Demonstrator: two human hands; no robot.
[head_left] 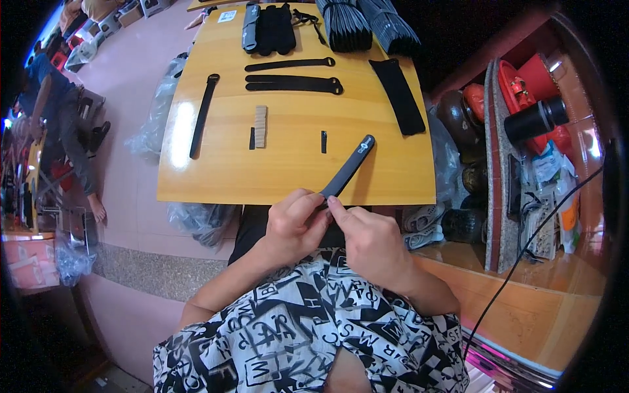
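Observation:
A dark grey hook-and-loop strap [349, 169] slants up and away over the table's near edge, its rounded far end bearing a white print. My left hand [293, 221] pinches the strap's near end. Against that same end press the thumb and forefinger of my right hand [372, 237], with its other fingers curled. Exactly what lies between the fingertips is hidden. Beyond my hands, a small black strip [324, 142] lies on the wooden table [288, 170]. A beige ribbed strip [261, 126] rests beside another small black piece [252, 139].
Black straps with looped ends [295, 84] lie farther back, one more strap [204, 116] at the left. A wide black band [398, 97] is at the right. Strap bundles [344, 26] line the far edge. Shelves with jars and a black bottle [536, 120] stand right; a person sits left.

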